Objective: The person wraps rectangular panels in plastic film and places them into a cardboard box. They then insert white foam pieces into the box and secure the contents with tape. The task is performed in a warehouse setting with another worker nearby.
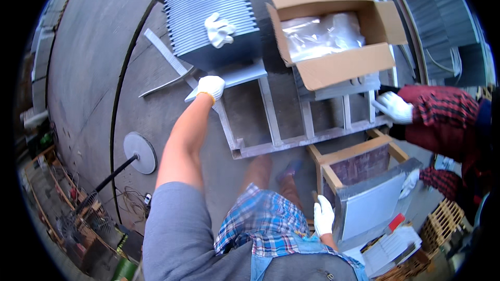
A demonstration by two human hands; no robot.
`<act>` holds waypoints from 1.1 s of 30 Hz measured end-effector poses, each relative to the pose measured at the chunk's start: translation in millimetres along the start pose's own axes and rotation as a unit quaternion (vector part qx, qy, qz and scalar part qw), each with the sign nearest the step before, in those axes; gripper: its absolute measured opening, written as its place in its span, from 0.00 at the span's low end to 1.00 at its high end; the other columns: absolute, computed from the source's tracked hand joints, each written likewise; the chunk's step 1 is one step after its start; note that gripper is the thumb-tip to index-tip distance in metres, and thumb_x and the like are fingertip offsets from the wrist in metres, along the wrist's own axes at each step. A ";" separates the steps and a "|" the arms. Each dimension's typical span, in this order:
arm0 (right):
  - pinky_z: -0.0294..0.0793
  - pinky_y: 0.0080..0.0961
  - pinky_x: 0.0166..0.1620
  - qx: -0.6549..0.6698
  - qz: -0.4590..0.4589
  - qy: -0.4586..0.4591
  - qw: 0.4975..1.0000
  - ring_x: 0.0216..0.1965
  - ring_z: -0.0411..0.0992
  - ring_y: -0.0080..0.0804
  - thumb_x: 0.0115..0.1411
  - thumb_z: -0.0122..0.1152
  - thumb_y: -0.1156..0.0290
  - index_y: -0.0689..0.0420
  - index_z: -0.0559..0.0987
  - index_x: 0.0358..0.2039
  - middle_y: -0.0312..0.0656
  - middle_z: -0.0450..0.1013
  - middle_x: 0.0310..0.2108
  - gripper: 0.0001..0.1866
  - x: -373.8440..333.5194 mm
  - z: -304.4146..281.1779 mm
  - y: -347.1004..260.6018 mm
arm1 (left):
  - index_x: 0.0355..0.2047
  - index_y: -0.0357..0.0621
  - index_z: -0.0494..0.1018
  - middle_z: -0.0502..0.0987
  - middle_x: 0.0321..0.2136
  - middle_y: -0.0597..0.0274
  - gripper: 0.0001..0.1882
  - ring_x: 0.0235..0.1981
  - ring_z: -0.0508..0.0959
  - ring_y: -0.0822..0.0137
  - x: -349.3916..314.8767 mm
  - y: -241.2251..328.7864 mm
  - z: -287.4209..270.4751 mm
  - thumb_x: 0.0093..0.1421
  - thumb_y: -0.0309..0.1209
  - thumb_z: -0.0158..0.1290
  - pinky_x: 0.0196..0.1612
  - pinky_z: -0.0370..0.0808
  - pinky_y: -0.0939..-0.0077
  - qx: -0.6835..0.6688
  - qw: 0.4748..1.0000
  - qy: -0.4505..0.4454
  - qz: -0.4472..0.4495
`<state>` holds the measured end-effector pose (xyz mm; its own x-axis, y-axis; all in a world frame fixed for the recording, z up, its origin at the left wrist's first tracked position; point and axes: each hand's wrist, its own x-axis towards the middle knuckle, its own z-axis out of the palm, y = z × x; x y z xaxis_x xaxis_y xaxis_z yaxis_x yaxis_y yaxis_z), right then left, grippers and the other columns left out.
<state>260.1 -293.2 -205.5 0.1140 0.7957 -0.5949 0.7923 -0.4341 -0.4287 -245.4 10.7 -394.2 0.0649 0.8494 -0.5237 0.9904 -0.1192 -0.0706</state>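
Gripping a gray panel's (229,75) near edge, the left hand (211,87).

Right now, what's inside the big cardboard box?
Inside the open cardboard box lies crinkled clear plastic wrap, filling most of it. What is under the plastic cannot be seen; the wrap and the box walls cover it.

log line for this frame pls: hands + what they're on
left hand: gloved, on flat grey panel atop metal frame | right hand: gloved, at edge of grey tray | co-worker's gloved hand: at frame's far side
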 end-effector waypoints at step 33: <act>0.70 0.32 0.52 0.557 0.150 0.270 0.771 0.44 0.73 0.36 0.71 0.52 0.52 0.64 0.77 0.51 0.49 0.77 0.43 0.25 -6.8 -27.1 -28.4 | 0.48 0.35 0.76 0.78 0.39 0.66 0.20 0.39 0.73 0.75 -236.8 183.6 -183.5 0.69 0.42 0.53 0.46 0.71 0.76 -0.640 0.750 -0.158 0.051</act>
<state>253.1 -274.9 -170.8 0.6628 0.5188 -0.5399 -0.2893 -0.4877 -0.8237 -56.5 -118.0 -127.4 0.3155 0.6813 -0.6605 0.3010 0.5883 0.7506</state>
